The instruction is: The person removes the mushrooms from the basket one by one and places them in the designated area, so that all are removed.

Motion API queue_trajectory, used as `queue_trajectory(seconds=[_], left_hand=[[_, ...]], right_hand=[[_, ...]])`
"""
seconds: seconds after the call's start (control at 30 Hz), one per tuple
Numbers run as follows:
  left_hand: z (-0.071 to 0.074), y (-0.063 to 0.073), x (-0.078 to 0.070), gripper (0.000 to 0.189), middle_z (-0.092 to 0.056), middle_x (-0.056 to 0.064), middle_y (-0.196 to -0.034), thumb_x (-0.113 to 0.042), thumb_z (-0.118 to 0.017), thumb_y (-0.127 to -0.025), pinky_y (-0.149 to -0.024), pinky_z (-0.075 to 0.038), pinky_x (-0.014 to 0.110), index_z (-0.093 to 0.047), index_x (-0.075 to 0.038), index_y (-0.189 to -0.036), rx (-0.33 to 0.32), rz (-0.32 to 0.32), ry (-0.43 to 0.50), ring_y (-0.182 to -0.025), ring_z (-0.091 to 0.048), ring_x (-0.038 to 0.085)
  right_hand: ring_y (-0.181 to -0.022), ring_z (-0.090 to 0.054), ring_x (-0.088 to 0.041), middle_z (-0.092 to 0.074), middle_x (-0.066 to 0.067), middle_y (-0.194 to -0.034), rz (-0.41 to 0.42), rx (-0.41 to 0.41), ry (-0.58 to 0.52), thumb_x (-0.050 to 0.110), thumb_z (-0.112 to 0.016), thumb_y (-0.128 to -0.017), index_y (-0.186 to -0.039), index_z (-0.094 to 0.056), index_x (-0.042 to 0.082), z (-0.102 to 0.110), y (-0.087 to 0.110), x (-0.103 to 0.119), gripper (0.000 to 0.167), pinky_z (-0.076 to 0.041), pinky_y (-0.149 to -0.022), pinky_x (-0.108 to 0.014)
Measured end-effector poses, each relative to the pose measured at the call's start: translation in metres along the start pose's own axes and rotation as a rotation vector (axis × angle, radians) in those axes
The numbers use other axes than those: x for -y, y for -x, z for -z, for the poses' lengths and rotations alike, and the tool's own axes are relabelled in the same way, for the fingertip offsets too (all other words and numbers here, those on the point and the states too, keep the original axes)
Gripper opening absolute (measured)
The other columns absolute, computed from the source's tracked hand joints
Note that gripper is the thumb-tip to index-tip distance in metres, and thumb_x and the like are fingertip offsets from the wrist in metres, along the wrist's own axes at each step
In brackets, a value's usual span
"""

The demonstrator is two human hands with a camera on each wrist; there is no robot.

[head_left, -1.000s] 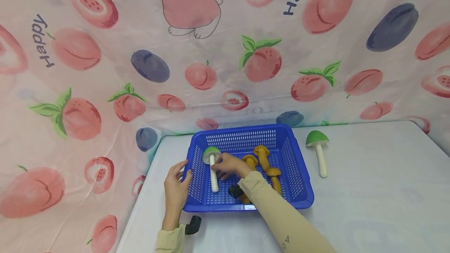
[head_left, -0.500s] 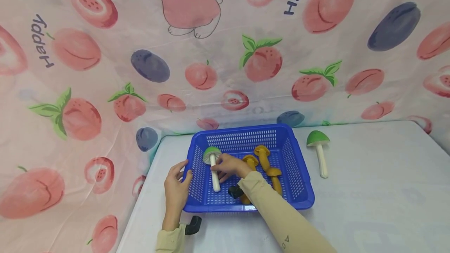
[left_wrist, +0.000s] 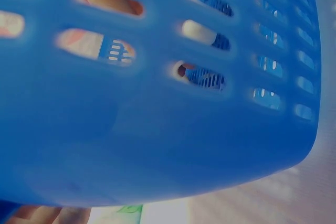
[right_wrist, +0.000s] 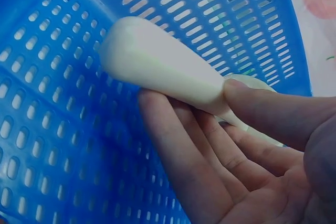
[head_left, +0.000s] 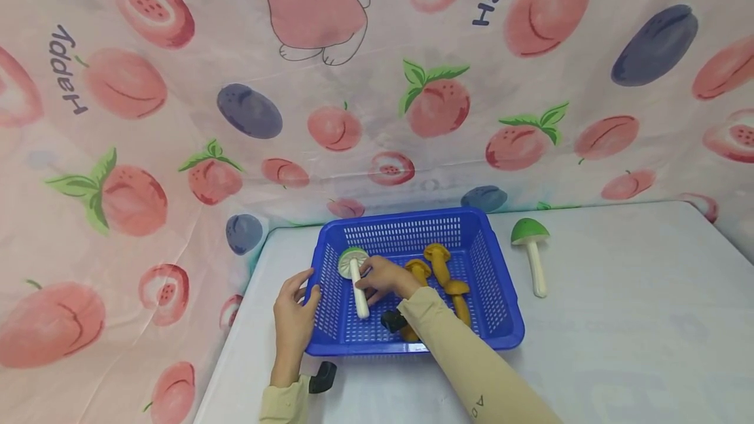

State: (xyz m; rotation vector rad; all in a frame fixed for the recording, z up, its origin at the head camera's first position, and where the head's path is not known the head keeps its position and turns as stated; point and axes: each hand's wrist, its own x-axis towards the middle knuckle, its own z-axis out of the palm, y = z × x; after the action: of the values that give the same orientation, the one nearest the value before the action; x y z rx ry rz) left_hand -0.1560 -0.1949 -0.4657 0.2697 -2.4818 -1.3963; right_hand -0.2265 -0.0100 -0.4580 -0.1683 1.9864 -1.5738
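A toy mushroom (head_left: 358, 290) with a green cap and a white stem is inside the blue basket (head_left: 503, 293), on the left. My right hand (head_left: 385, 277) pinches its stem between thumb and fingers. In the right wrist view the stem (right_wrist: 163, 59) lies tilted over the fingers, and its cap is mostly behind the thumb. My left hand (head_left: 294, 309) grips the basket's left rim. The left wrist view is filled by the basket's slotted wall (left_wrist: 157, 124), with a few fingers (left_wrist: 50, 216) at the bottom left.
Several brown mushrooms (head_left: 438, 264) lie in the basket's right half, one partly hidden by the right sleeve. Another green-capped mushroom (head_left: 533, 257) lies on the white table (head_left: 618, 319) right of the basket. A fruit-printed cloth (head_left: 365, 103) hangs behind.
The held mushroom has tilted, so more of its cap's underside shows and less green; its stem's lower end has shifted slightly right. The left hand and basket have stayed put.
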Motion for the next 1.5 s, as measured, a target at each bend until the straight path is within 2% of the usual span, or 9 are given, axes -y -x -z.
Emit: queue_trajectory(seconds=[0.23, 0.9, 1.2, 1.5], left_hand=[[-0.002, -0.001, -0.001, 0.036, -0.055, 0.014, -0.139, -0.010, -0.063, -0.095, -0.101, -0.049, 0.053, -0.063, -0.008, -0.131, 0.000, -0.007, 0.022, -0.116, -0.063, 0.036], [-0.004, 0.000, -0.002, 0.036, -0.057, 0.014, -0.137, -0.010, -0.064, -0.095, -0.100, -0.050, 0.053, -0.064, -0.008, -0.130, -0.007, -0.011, 0.012, -0.115, -0.064, 0.037], [0.000, 0.001, -0.001, 0.036, -0.057, 0.015, -0.137, -0.010, -0.063, -0.095, -0.098, -0.051, 0.053, -0.064, -0.008, -0.130, -0.010, -0.015, 0.003, -0.114, -0.064, 0.036], [0.002, 0.001, -0.002, 0.037, -0.056, 0.015, -0.138, -0.010, -0.062, -0.096, -0.099, -0.050, 0.054, -0.062, -0.007, -0.132, 0.006, -0.015, 0.009, -0.114, -0.063, 0.036]], right_hand=[[-0.081, -0.070, -0.034, -0.066, -0.021, -0.089, 0.041, -0.007, -0.002, -0.006, -0.060, -0.091, -0.115, -0.053, -0.012, 0.004, 0.003, 0.003, 0.026, -0.061, -0.076, -0.048], [-0.087, -0.070, -0.035, -0.066, -0.025, -0.100, 0.134, -0.024, 0.075, -0.004, -0.060, -0.092, -0.124, -0.052, -0.011, 0.013, 0.017, 0.014, 0.034, -0.062, -0.072, -0.045], [-0.085, -0.070, -0.029, -0.068, -0.022, -0.101, 0.160, -0.053, 0.106, 0.000, -0.064, -0.091, -0.126, -0.054, -0.007, 0.016, 0.025, 0.018, 0.037, -0.062, -0.069, -0.042], [-0.086, -0.070, -0.030, -0.066, -0.020, -0.104, 0.156, -0.093, 0.141, 0.000, -0.064, -0.093, -0.129, -0.055, -0.004, 0.022, 0.037, 0.024, 0.037, -0.062, -0.071, -0.044]])
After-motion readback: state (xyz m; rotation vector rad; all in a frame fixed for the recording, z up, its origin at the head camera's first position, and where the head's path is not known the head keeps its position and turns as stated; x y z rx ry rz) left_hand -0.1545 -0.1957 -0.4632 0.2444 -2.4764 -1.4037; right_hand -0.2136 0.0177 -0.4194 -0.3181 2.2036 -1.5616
